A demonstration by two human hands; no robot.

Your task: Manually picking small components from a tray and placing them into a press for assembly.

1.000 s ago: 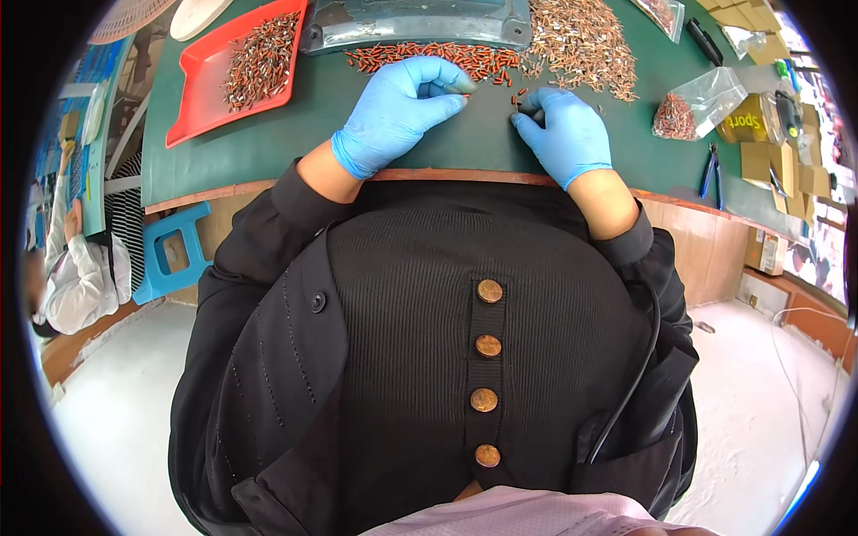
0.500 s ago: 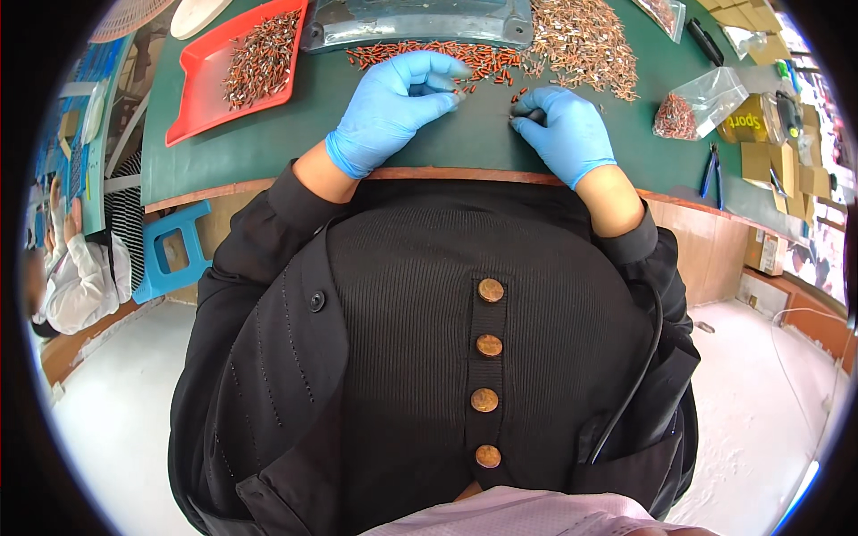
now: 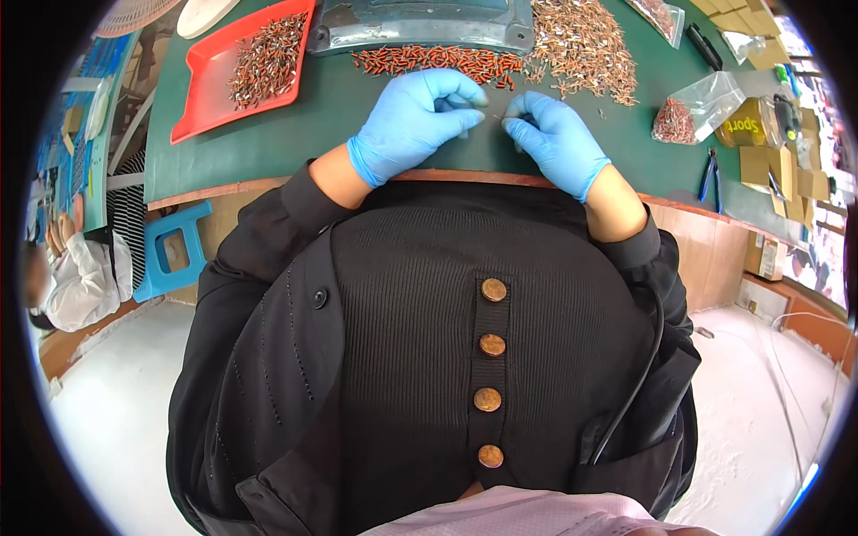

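Note:
Both my hands wear blue gloves and rest on the green mat [image 3: 268, 152] near the table's front edge. My left hand [image 3: 416, 121] has its fingers curled, the tips pinched toward my right hand. My right hand [image 3: 559, 138] pinches a thin small metal terminal [image 3: 495, 115] that points at the left fingertips. The tips of both hands almost touch. What the left fingertips hold is too small to make out. A row of small red sleeves [image 3: 438, 61] lies just beyond the hands. A heap of coppery terminals [image 3: 581, 45] lies behind my right hand.
A red tray [image 3: 201, 94] with more small parts sits far left. A grey plastic cover [image 3: 420, 22] is at the back. A clear bag of parts [image 3: 697, 112] and blue pliers [image 3: 710, 174] lie right. A blue stool [image 3: 174, 250] and another person [image 3: 76, 277] are at left.
My left hand drew back from the row of red sleeves toward my right hand. The right hand shifted slightly left, so the fingertips now meet.

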